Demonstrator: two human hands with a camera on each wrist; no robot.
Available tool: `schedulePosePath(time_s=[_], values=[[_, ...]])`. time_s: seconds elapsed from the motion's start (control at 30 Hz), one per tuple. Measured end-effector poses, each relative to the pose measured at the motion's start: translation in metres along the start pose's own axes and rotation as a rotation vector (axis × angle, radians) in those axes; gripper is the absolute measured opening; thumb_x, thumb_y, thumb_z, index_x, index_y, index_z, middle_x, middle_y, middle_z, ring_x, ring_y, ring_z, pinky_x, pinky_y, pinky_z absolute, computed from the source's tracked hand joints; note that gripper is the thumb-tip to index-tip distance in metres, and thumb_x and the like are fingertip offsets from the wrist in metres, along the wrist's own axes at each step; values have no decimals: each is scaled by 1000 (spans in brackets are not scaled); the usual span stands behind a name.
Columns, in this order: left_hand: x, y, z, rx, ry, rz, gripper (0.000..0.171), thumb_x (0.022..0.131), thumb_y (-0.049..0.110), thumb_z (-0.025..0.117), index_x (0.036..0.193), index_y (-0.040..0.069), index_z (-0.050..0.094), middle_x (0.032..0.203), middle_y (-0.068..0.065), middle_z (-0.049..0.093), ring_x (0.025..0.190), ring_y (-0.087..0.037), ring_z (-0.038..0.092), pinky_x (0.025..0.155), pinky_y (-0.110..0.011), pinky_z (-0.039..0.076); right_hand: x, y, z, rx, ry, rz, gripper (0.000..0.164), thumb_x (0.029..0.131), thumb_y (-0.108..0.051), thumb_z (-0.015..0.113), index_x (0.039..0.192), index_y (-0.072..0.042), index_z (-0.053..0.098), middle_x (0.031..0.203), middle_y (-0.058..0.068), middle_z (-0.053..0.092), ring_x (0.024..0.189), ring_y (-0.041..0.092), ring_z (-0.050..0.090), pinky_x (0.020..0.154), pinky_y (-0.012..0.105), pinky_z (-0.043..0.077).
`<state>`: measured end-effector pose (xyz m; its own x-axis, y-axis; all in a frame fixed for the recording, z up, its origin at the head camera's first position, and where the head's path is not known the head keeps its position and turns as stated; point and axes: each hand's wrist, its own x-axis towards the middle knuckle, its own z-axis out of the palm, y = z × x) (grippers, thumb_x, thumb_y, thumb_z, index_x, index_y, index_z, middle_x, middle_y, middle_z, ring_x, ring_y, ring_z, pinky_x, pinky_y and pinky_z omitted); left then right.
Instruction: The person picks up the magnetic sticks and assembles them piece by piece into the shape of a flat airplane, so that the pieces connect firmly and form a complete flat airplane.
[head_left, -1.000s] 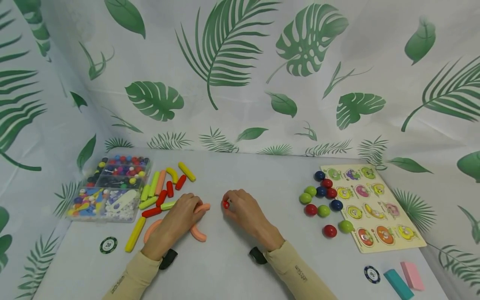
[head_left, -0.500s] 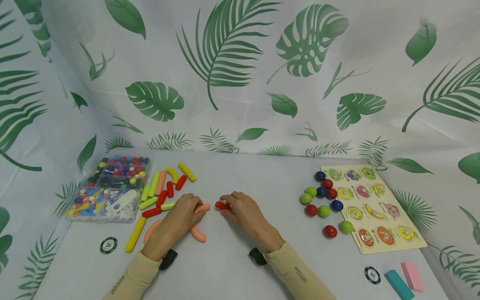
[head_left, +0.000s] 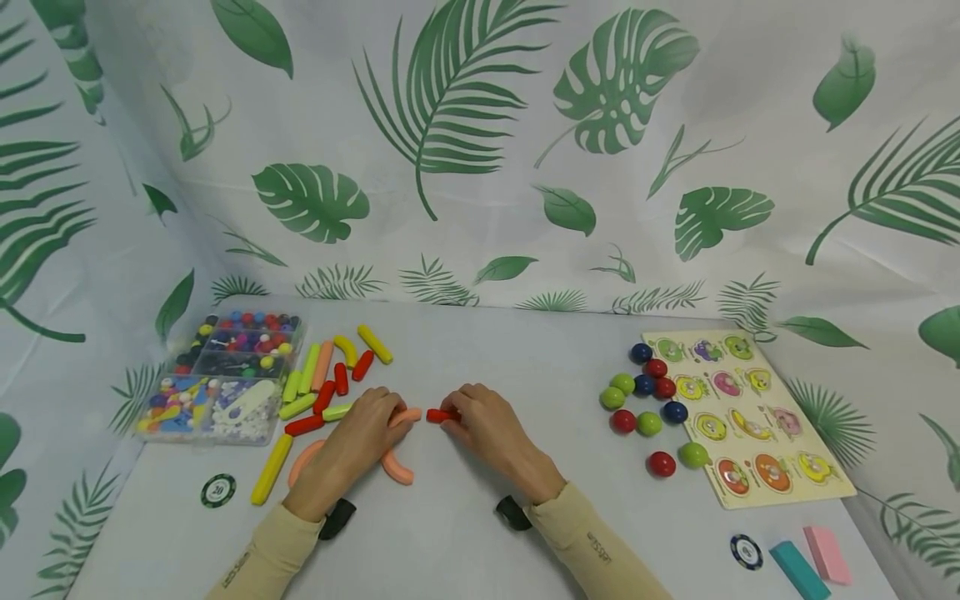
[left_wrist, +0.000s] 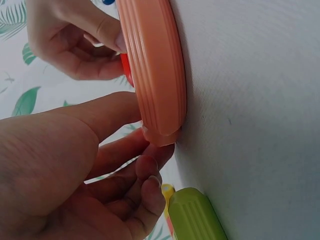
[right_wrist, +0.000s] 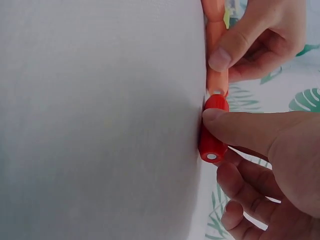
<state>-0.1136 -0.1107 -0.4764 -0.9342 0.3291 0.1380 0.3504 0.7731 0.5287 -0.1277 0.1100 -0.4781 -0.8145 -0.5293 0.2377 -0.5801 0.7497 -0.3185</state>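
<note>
My left hand [head_left: 358,433] pinches a straight peach rod [head_left: 407,414] near its right end, low over the table. My right hand [head_left: 487,425] holds a short red rod [head_left: 437,415] between thumb and fingers, end to end with the peach one. A silvery disc shows in the red rod's near end in the right wrist view, where its far end sits right at the tip of the peach rod [right_wrist: 217,82]. Below the left hand lies a curved peach rod [head_left: 396,468]; it fills the foreground of the left wrist view. Another curved peach piece [head_left: 303,458] is partly hidden by the left wrist.
Left of the hands lie several red, yellow and green rods [head_left: 303,425], beside a divided bead box [head_left: 217,379]. A poker chip [head_left: 218,491] is in front of it. To the right are coloured balls [head_left: 649,423], a fruit puzzle board [head_left: 738,417], another chip [head_left: 746,552] and two blocks [head_left: 799,570].
The red rod has turned in my right fingers from end-on to lying crosswise, its tip now pointing left and closer to the peach rod. My left hand has stayed in place.
</note>
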Motion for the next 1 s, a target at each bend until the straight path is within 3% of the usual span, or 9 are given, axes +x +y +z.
schedulePosePath(time_s=[0.4,0.73,0.9,1.0], values=[[0,2,0,0,2,-6,16,88,16,80,89,5,69,77,-3,55,74,-15,46,65,-26,42,4,-5,3,-16,0,10,19,86,-18,83,102,-12,75,93,-2,69,82,12,58,71,25,51],[1,0,0,-3,51,5,19,88,18,80,90,3,69,79,-5,57,74,-16,45,65,-26,43,8,-6,4,12,31,-13,18,87,-16,81,103,-11,74,97,0,70,85,14,60,74,27,52],[2,-4,-8,-46,8,-62,31,92,29,75,103,0,69,88,-8,60,82,-18,50,73,-31,49,7,-4,2,10,26,9,19,88,-18,81,105,-11,74,100,0,71,87,15,61,76,28,53],[3,-12,-17,-52,29,-115,35,94,31,74,107,-2,69,94,-12,64,87,-22,54,78,-37,52,5,-3,2,7,32,22,20,88,-18,81,105,-10,74,100,1,72,87,15,61,75,28,53]])
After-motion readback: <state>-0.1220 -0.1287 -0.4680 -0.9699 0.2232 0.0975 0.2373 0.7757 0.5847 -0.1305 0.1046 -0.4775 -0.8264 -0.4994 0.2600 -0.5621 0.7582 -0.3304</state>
